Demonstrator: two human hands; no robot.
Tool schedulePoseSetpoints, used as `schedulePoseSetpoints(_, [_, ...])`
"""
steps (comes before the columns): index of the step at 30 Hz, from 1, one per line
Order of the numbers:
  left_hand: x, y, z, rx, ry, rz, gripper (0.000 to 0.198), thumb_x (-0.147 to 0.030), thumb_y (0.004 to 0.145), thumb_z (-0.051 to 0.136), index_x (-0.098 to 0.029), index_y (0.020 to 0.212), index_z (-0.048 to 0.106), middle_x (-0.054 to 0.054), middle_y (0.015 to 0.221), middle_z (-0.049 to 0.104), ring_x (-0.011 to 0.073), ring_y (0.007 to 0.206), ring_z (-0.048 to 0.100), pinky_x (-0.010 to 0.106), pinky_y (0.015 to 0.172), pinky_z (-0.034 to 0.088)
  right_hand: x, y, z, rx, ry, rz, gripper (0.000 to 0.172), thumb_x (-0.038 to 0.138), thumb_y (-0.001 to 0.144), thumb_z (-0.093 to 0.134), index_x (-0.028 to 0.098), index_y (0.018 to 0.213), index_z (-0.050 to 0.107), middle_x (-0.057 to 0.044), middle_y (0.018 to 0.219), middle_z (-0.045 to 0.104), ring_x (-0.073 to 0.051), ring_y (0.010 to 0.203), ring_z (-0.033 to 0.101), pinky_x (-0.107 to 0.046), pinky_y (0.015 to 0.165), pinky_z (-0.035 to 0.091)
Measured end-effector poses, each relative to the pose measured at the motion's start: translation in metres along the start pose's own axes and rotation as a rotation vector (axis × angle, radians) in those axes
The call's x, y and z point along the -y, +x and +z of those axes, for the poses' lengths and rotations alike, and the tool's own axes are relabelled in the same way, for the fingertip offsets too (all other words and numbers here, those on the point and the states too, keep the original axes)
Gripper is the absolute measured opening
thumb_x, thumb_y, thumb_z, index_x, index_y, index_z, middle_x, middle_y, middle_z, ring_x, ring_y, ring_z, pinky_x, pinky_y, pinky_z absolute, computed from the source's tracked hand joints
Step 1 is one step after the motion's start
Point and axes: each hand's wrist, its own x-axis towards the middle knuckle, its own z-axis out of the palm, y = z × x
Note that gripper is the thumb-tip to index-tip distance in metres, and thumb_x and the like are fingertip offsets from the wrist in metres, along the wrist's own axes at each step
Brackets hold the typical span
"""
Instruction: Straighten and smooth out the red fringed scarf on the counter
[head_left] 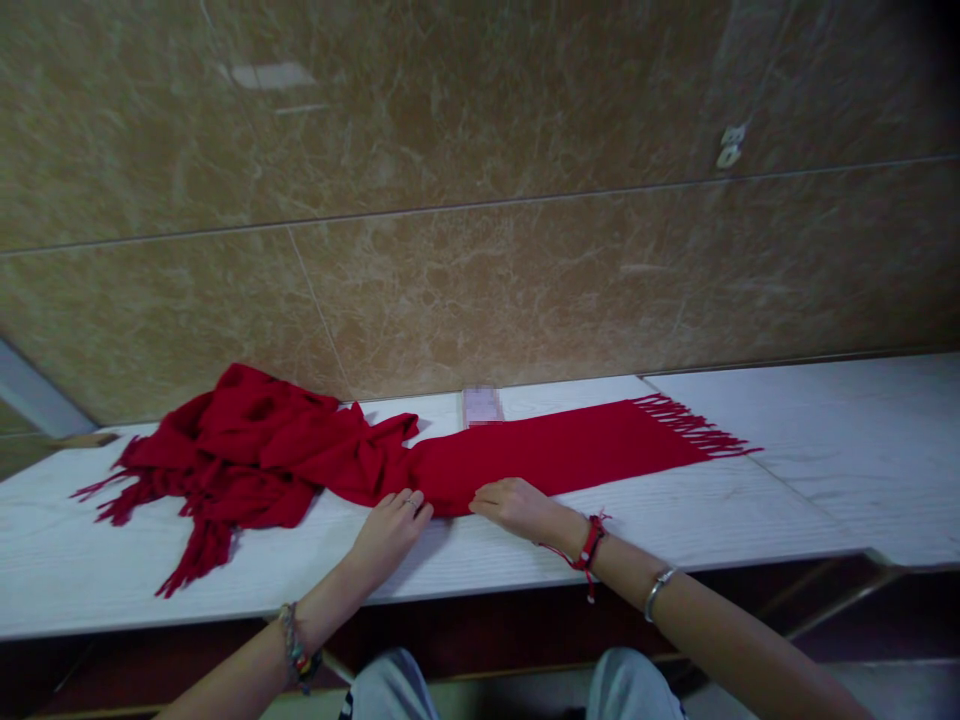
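Observation:
A red scarf (562, 450) with a fringed end lies on a white wood-grain tabletop (847, 460). Its right stretch is flat and smooth, with the fringe spread toward the right. To the left the red cloth is heaped in loose folds, and more fringe hangs out of the pile; whether the heap is all one piece I cannot tell. My left hand (394, 527), a ring on one finger, grips the near edge where the folds meet the flat part. A short way to the right, my right hand (514, 505) pinches the same near edge, fingers closed on the cloth.
Behind the scarf, a small pale card or packet (482, 406) lies near the wall. A brown marbled tile wall (480, 290) borders the table's back, with a small white fitting (730, 147) on it. A flat brown object (82, 440) is at the far left.

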Motion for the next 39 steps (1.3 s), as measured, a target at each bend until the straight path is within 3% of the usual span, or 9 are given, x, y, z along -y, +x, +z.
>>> schedulePoseSetpoints(6, [0.011,0.009,-0.014,0.107,-0.143,0.118,0.029,0.000,0.075,0.040,-0.017,0.093,0.056,0.008,0.096,0.057,0.0181,0.088,0.054,0.031,0.078,0.043,0.000,0.002,0.001,0.016,0.021,0.001,0.016,0.014,0.085,0.045,0.015,0.092,0.060,-0.007,0.085,0.063,-0.015,0.082,0.058,-0.027,0.072,0.044])
schedulePoseSetpoints(13, [0.015,0.038,-0.015,0.036,-0.342,0.219,0.035,-0.008,0.079,0.037,-0.021,0.108,0.052,0.004,0.104,0.054,0.0146,0.094,0.051,0.027,0.085,0.042,-0.008,-0.005,0.006,-0.070,0.384,0.082,0.025,0.009,0.080,0.048,0.018,0.098,0.065,-0.005,0.104,0.063,-0.012,0.101,0.053,-0.025,0.093,0.037])
schedulePoseSetpoints(15, [0.016,0.040,-0.009,0.040,-0.285,0.152,0.032,-0.015,0.082,0.039,-0.023,0.111,0.051,0.006,0.104,0.053,0.0164,0.093,0.052,0.029,0.082,0.044,-0.009,-0.007,0.006,-0.069,0.466,0.104,0.027,0.008,0.080,0.048,0.017,0.100,0.064,-0.005,0.106,0.062,-0.012,0.103,0.052,-0.024,0.094,0.036])
schedulePoseSetpoints(21, [0.011,0.043,-0.007,0.161,-0.086,-0.303,0.037,-0.030,0.084,0.040,-0.013,0.114,0.051,0.019,0.111,0.051,0.0288,0.097,0.054,0.039,0.070,0.049,-0.007,-0.007,-0.003,-0.047,0.538,0.134,0.027,0.011,0.080,0.047,0.016,0.100,0.065,-0.007,0.106,0.062,-0.014,0.103,0.052,-0.026,0.092,0.038])
schedulePoseSetpoints(26, [0.007,0.063,-0.006,0.155,-0.254,-0.033,0.041,-0.023,0.086,0.035,-0.020,0.127,0.040,0.012,0.131,0.040,0.0254,0.118,0.038,0.040,0.088,0.041,-0.005,-0.006,-0.010,-0.032,0.538,0.146,0.027,0.009,0.078,0.049,0.015,0.099,0.065,-0.008,0.105,0.061,-0.014,0.101,0.053,-0.027,0.091,0.039])
schedulePoseSetpoints(28, [0.010,0.071,0.001,0.209,-0.312,-0.088,0.043,-0.029,0.088,0.032,-0.022,0.131,0.034,0.012,0.137,0.033,0.0273,0.124,0.031,0.044,0.090,0.038,-0.004,-0.006,-0.011,-0.030,0.540,0.151,0.028,0.009,0.078,0.049,0.015,0.100,0.065,-0.008,0.105,0.061,-0.014,0.101,0.052,-0.027,0.092,0.038])
schedulePoseSetpoints(34, [0.017,0.092,0.016,0.319,-0.277,-0.524,0.058,-0.043,0.088,0.026,-0.007,0.133,0.028,0.024,0.137,0.026,0.0344,0.127,0.023,0.047,0.095,0.031,-0.005,-0.007,-0.008,-0.022,0.548,0.148,0.031,0.009,0.077,0.048,0.017,0.101,0.065,-0.007,0.107,0.061,-0.015,0.103,0.051,-0.028,0.093,0.038])
schedulePoseSetpoints(36, [0.013,0.096,0.016,0.299,-0.273,-0.528,0.057,-0.042,0.088,0.027,-0.009,0.134,0.028,0.021,0.140,0.022,0.0341,0.128,0.019,0.047,0.098,0.027,-0.005,-0.007,-0.007,-0.025,0.551,0.150,0.031,0.008,0.076,0.048,0.017,0.100,0.065,-0.007,0.106,0.061,-0.015,0.103,0.051,-0.028,0.093,0.038])
schedulePoseSetpoints(39, [0.006,0.094,0.017,0.228,-0.326,-0.335,0.050,-0.037,0.089,0.024,-0.019,0.136,0.024,0.010,0.144,0.016,0.0277,0.131,0.013,0.046,0.102,0.021,-0.005,-0.006,-0.008,-0.034,0.556,0.145,0.031,0.008,0.075,0.048,0.017,0.099,0.066,-0.007,0.104,0.061,-0.015,0.101,0.053,-0.027,0.091,0.039])
